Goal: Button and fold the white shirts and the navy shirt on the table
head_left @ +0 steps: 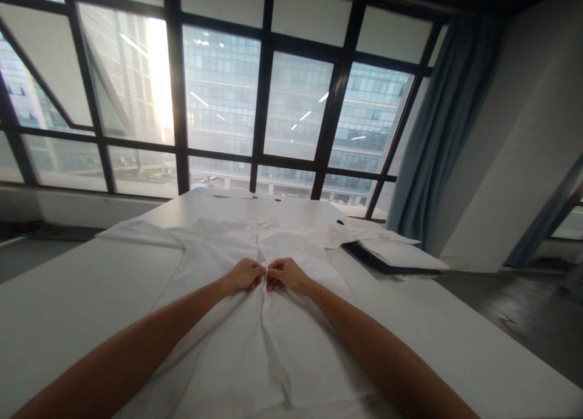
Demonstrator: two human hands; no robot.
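A white shirt (218, 358) lies spread front side up on a white table, its collar toward the window and its sleeves out to both sides. My left hand (246, 274) pinches one front edge at the middle of the chest. Close beside it, my right hand (286, 274) grips the opposite front edge, fingers closed. Both hands lift the cloth slightly where the edges meet. Below them the front hangs partly apart in a long gap. Any button between the fingertips is too small or hidden to make out.
The white table (59, 303) reaches toward a large dark-framed window (291, 103). At the right, a stack of white and dark folded material (392, 258) lies near the shirt's sleeve. A blue curtain (446, 127) hangs beside a slanted pale wall.
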